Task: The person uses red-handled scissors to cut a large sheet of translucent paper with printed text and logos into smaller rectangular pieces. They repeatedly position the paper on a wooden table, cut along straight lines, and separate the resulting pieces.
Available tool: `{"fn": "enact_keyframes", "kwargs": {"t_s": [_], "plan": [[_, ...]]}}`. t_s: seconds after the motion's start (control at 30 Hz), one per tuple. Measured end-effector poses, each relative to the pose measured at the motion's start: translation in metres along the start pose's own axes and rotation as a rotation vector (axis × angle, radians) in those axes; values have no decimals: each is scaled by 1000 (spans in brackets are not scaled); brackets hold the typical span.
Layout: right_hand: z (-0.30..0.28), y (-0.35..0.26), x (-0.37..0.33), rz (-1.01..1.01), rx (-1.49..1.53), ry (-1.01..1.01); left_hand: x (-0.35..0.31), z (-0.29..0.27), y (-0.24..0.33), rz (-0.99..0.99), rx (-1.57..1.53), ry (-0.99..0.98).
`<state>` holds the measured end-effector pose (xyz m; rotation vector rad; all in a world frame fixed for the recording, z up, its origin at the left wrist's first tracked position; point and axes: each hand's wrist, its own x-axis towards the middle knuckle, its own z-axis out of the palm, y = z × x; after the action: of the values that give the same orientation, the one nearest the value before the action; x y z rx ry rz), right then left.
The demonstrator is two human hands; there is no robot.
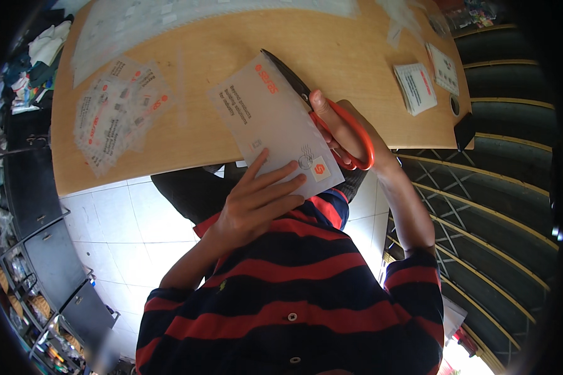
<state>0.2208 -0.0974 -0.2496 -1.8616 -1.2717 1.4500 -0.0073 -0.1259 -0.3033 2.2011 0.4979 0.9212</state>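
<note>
A pale, slightly see-through envelope (266, 119) with red and dark print and a red stamp-like mark is held tilted at the table's near edge. My left hand (250, 203) grips its lower end, fingers spread across the front; the thumb is hidden. In my right hand (347, 131) are scissors (368, 144) with orange-red handles, the fingers through the loops and the thumb up. Their dark blades run along the envelope's right edge, and the envelope covers part of them. Whether that edge lies between the blades I cannot tell.
Several clear printed plastic pieces (116, 115) lie fanned out on the table (200, 47) at left. A stack of white printed envelopes (414, 89) sits at right, beside another printed piece (442, 67). Clear plastic sheeting (162, 22) covers the far edge. Dark cabinets (53, 253) stand at left.
</note>
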Motion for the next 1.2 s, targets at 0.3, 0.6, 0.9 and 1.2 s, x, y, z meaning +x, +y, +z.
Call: {"fn": "enact_keyframes", "kwargs": {"t_s": [0.3, 0.6, 0.9, 1.2], "plan": [[1, -14, 26, -19, -48, -41, 0, -6, -15, -20, 96, 30], [-13, -22, 61, -59, 81, 17, 14, -23, -28, -141, 179, -58], [-42, -2, 15, -207, 301, -30, 62, -24, -57, -288, 152, 145], [-50, 12, -8, -396, 324, -116, 161, 4, -78, -378, -76, 131]]}}
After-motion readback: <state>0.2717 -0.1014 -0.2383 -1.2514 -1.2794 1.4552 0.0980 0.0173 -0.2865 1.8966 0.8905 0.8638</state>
